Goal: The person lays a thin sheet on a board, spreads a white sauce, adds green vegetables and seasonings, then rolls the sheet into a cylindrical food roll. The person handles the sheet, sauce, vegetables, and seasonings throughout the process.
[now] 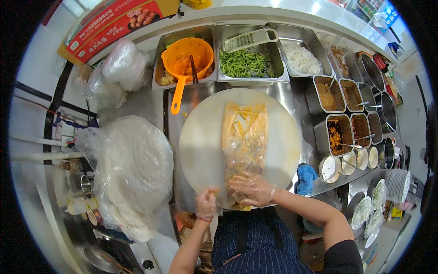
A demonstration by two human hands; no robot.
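Note:
A long, yellowish folded wrap (246, 137), shiny as if under clear film, lies lengthwise on the round white board (200, 137). Strips of pale and green filling show near its far end. My right hand (251, 189), in a clear plastic glove, rests flat across the near end of the wrap with its fingers stretched out to the left. Just left of that end, at the board's near edge, my left hand (207, 203) is curled closed in a similar glove. Whatever its fingers may hold is too small and blurred to name.
Steel pans behind the board hold an orange strainer (188, 57) with chopsticks, shredded greens (246, 63) under a grater (251, 39), and white shreds (301, 59). Several seasoning tins (334, 134) stand right, near a blue cloth (305, 179). Plastic-covered pale sheets (132, 169) lie left.

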